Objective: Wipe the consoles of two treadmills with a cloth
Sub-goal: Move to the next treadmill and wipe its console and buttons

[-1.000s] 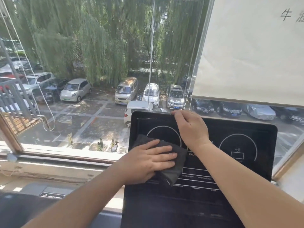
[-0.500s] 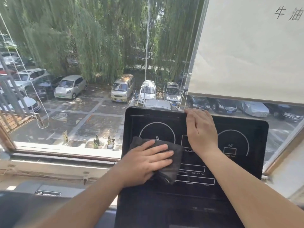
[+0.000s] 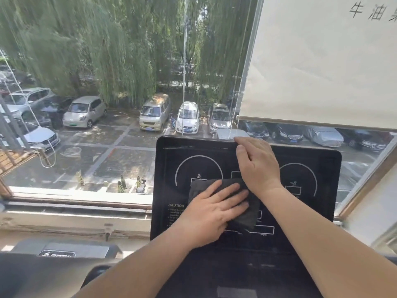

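The console (image 3: 169, 175) is the landmark: a dark, tilted panel with the window behind its top rim. The cloth (image 3: 250, 214) lies at the console's middle, just below and between the two white dials, its long side slanting down towards the lower right. The left hand (image 3: 214, 210) lies flat on the cloth's left part, fingers straight and pointing right, pressing it to the panel. The right hand (image 3: 257, 166) sits at the console's top rim. Its fingertips reach the edge, but I cannot tell whether they hook over it. Its wrist touches the cloth's upper right corner, and the forearm crosses the console's right half. A sweep right looks blocked by that arm. Open room lies left, towards the left dial, the caution label and the console's left edge.
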